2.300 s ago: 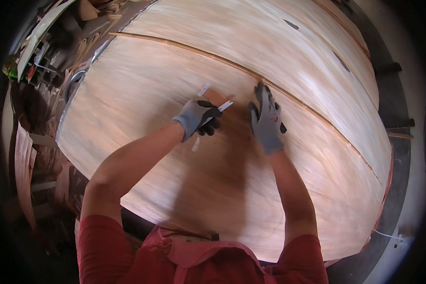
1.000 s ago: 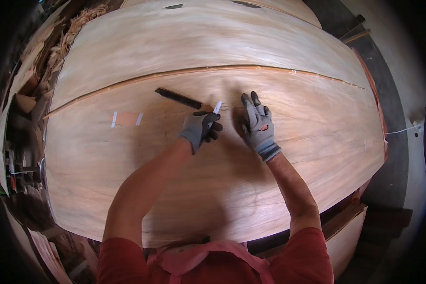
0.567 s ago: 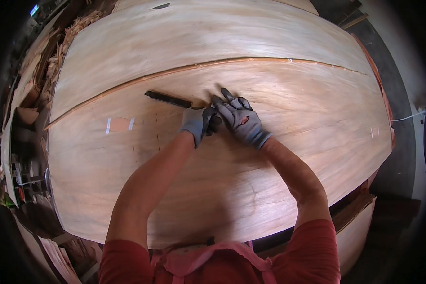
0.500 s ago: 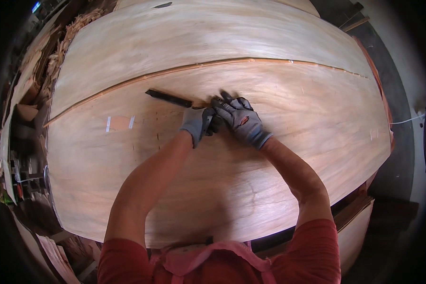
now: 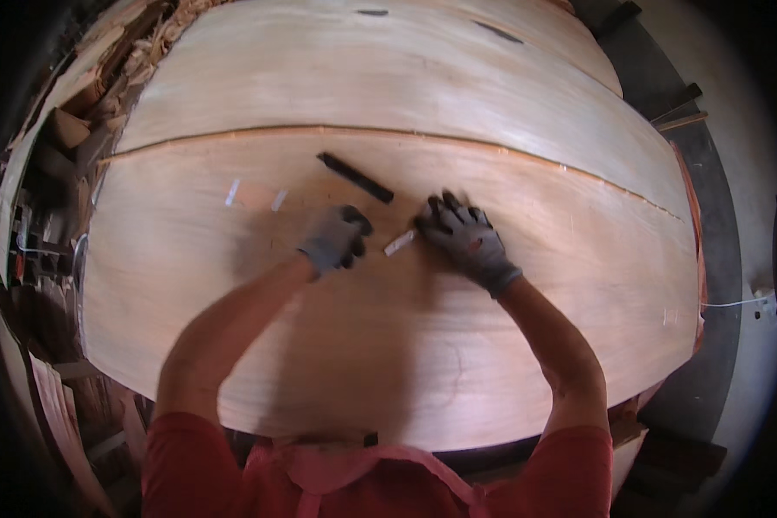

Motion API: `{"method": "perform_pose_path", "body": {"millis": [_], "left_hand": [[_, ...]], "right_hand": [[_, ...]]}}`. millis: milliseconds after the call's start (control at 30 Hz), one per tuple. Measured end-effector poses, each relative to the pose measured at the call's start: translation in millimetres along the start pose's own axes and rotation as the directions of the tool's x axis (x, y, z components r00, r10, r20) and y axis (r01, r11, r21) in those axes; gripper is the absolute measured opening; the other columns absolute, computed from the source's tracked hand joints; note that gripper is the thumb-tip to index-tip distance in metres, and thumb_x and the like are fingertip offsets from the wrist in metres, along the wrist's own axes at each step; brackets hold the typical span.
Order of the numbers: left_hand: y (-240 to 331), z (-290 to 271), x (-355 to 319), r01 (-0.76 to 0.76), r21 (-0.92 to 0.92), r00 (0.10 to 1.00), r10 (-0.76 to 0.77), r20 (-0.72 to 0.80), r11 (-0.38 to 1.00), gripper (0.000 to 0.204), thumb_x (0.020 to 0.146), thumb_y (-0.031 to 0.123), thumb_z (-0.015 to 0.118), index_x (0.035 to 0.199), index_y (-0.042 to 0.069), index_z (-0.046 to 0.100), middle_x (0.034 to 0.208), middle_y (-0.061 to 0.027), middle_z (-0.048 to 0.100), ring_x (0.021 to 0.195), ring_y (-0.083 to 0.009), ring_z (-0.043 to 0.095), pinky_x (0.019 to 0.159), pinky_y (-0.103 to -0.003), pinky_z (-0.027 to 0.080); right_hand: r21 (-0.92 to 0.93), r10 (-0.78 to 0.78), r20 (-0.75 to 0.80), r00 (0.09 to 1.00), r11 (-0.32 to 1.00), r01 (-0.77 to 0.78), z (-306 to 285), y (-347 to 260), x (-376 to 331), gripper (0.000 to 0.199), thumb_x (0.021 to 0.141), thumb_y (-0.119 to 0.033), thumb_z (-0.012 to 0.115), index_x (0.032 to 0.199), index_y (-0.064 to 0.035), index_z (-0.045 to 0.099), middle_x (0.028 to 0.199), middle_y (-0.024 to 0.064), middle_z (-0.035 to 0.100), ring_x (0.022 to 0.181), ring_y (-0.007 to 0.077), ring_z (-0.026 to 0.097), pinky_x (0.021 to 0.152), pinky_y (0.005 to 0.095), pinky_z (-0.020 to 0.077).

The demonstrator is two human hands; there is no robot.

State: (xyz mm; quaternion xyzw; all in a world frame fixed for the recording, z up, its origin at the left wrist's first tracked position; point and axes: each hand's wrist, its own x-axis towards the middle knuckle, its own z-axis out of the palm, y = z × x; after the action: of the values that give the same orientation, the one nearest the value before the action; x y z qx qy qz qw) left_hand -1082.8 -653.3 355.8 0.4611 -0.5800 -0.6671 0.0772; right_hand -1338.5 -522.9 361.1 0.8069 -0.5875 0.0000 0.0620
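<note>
Two large pale veneer sheets lie edge to edge, the near sheet (image 5: 388, 363) under my hands and the far sheet (image 5: 380, 69) behind a long seam (image 5: 509, 151). My left hand (image 5: 335, 240), in a grey glove, is curled, with a short white tape strip (image 5: 399, 243) running from its fingertips toward my right hand. My right hand (image 5: 462, 237), gloved grey and black, rests on the near sheet with fingers spread, its thumb at the strip's other end. A narrow black stick-like thing (image 5: 355, 177) lies just beyond both hands. Both hands are motion-blurred.
A reddish patch with two white tape pieces (image 5: 255, 195) sits left of my left hand. Wood scraps and stacked offcuts (image 5: 69, 129) crowd the left side. Dark floor and a white cord (image 5: 734, 302) lie beyond the sheets' right edge.
My right hand, which lay over the left one half a second ago, has slid to the right. The hands are now apart, with the white strip showing between them.
</note>
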Motion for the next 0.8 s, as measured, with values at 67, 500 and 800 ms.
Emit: {"method": "perform_pose_path", "body": {"millis": [67, 500, 800], "left_hand": [[-5.1, -23.5, -20.8, 0.095, -0.14, 0.994, -0.088, 0.058, 0.986, 0.023, 0.092, 0.023, 0.06, 0.107, 0.007, 0.066, 0.078, -0.0115, 0.067, 0.06, -0.0184, 0.064, 0.043, -0.03, 0.046], [7.3, 77.1, 2.8, -0.292, 0.857, 0.784, 0.62, -0.04, 0.425, 0.025, 0.086, 0.029, 0.067, 0.1, 0.008, 0.066, 0.112, -0.0139, 0.058, 0.105, -0.0335, 0.057, 0.086, -0.046, 0.049], [29.8, 2.9, -5.1, -0.293, 0.821, 0.836, 0.547, -0.027, 0.489, 0.02, 0.086, 0.019, 0.066, 0.096, 0.002, 0.066, 0.091, -0.0132, 0.063, 0.088, -0.0319, 0.063, 0.079, -0.042, 0.051]], "right_hand": [[0.012, 0.018, 0.036, 0.999, 1.0, -0.019, -0.6, 1.2, 0.1, 0.046, 0.095, -0.017, 0.047, 0.139, -0.0291, 0.051, 0.153, 0.0131, 0.037, 0.143, 0.035, 0.032, 0.113, 0.0505, 0.0309], [0.067, 0.094, 0.045, 0.995, 0.993, -0.097, 12.6, -4.2, -4.6, 0.05, 0.097, -0.017, 0.042, 0.144, -0.0338, 0.044, 0.159, 0.0119, 0.029, 0.147, 0.0325, 0.026, 0.117, 0.0509, 0.0235], [0.092, 0.106, -0.012, 0.994, 0.99, -0.104, 14.5, -2.3, -3.9, 0.045, 0.097, -0.017, 0.041, 0.139, -0.0322, 0.049, 0.157, 0.0105, 0.033, 0.145, 0.0321, 0.031, 0.115, 0.0511, 0.0271]]}}
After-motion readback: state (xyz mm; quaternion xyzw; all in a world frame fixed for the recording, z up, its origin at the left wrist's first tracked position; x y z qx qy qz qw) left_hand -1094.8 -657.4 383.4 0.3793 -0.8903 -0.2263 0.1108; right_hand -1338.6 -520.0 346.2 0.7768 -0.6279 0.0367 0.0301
